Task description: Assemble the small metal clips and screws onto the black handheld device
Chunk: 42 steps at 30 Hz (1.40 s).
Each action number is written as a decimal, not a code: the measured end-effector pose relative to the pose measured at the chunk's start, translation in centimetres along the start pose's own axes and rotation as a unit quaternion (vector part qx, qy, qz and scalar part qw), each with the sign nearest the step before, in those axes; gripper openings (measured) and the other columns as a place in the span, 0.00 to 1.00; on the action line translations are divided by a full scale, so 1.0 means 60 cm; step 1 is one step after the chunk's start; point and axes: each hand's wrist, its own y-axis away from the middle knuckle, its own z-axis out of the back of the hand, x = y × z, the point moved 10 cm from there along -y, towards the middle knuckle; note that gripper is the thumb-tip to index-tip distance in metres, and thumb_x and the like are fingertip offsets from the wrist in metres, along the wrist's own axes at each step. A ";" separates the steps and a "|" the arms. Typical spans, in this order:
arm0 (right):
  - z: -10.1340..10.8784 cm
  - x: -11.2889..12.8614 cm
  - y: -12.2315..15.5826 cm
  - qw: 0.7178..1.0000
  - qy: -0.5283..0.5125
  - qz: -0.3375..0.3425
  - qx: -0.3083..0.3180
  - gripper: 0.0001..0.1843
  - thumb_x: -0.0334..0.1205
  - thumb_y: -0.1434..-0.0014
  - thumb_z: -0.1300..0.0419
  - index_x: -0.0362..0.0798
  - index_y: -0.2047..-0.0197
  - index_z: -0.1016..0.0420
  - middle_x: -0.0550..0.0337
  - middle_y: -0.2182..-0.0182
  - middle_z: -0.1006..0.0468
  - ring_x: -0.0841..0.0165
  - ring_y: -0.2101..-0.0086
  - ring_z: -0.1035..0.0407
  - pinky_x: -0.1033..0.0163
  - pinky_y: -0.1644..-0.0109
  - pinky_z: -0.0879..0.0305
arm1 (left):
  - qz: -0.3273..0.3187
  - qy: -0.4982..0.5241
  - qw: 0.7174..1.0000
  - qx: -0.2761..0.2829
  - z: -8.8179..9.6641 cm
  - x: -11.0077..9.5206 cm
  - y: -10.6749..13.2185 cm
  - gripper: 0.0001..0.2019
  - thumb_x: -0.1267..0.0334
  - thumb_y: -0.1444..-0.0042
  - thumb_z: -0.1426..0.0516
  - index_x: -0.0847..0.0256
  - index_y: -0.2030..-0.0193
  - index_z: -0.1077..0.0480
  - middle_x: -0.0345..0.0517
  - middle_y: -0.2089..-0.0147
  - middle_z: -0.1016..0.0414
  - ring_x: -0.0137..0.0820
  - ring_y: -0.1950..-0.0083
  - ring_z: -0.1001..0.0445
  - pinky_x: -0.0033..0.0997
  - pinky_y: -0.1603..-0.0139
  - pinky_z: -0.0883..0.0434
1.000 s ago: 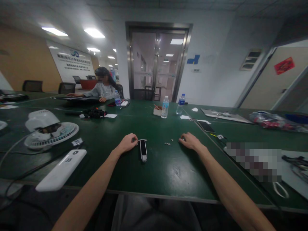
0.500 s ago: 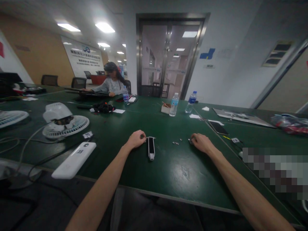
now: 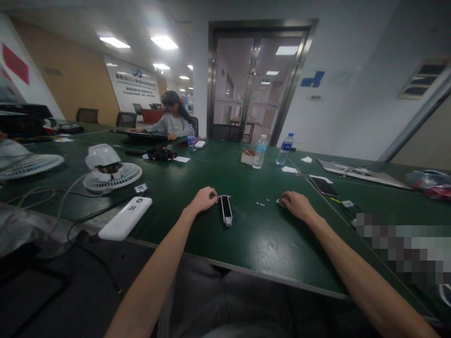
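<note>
My left hand point(image 3: 204, 199) rests curled on the green table point(image 3: 268, 244), its fingertips right beside the top end of a small black-and-white device point(image 3: 226, 210) that lies flat. My right hand point(image 3: 295, 204) rests on the table to the right, fingers closed over something small I cannot make out. Between the hands lie a few tiny metal rings or screws point(image 3: 261, 203).
A white power bank point(image 3: 126, 218) and a white desk fan point(image 3: 112, 169) with cables lie to the left. Two water bottles point(image 3: 260, 151) and a small box stand further back, a phone point(image 3: 322, 186) at the right. Another person point(image 3: 171, 121) sits at the far side.
The camera has turned left, so everything sits further right in view. Both hands and the device stay where they were on the table.
</note>
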 end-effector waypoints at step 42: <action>-0.019 0.292 -0.006 0.907 -0.371 0.193 -0.057 0.12 0.26 0.44 0.44 0.45 0.57 0.28 0.57 0.65 0.25 0.70 0.65 0.30 0.63 0.59 0.34 | -0.108 -0.051 0.991 0.056 -0.023 -0.028 -0.013 0.06 0.65 0.47 0.49 0.62 0.66 0.32 0.44 0.66 0.31 0.31 0.66 0.34 0.29 0.67 0.38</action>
